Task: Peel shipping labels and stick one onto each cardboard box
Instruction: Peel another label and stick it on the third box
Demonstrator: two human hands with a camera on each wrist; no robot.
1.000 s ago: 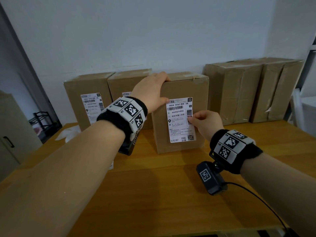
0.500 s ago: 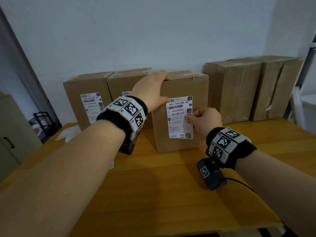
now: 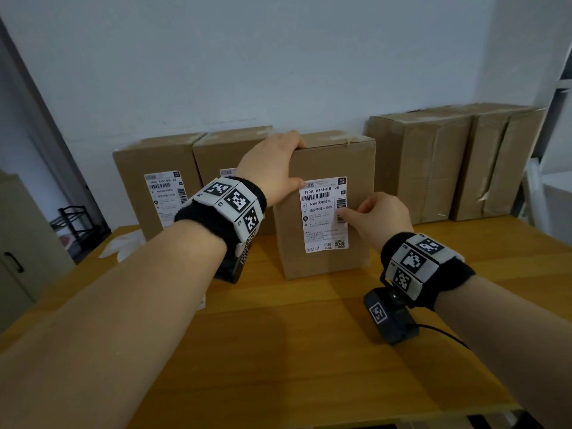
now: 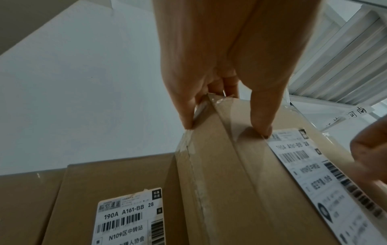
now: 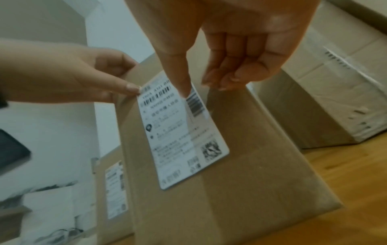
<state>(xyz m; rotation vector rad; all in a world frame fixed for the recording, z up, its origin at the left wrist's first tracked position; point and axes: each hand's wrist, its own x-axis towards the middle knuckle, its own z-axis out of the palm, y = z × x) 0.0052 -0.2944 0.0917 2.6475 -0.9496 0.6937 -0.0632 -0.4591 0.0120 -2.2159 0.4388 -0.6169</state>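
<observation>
A brown cardboard box stands upright mid-table with a white shipping label on its front face. My left hand grips the box's top left corner, fingers over the top and thumb tip at the label's upper left corner. My right hand pinches the label's right edge: the thumb lies on the barcode strip and the curled fingers sit at the edge. That edge casts a shadow on the box and looks slightly lifted.
Behind to the left stand two labelled boxes, the second label partly hidden by my wrist. Two unlabelled boxes stand at the back right. White sheets lie on the wooden table at left. A white shelf borders the right.
My right hand has carried the label upward on the box face and moved slightly left. The left hand has stayed on the box's top corner.
</observation>
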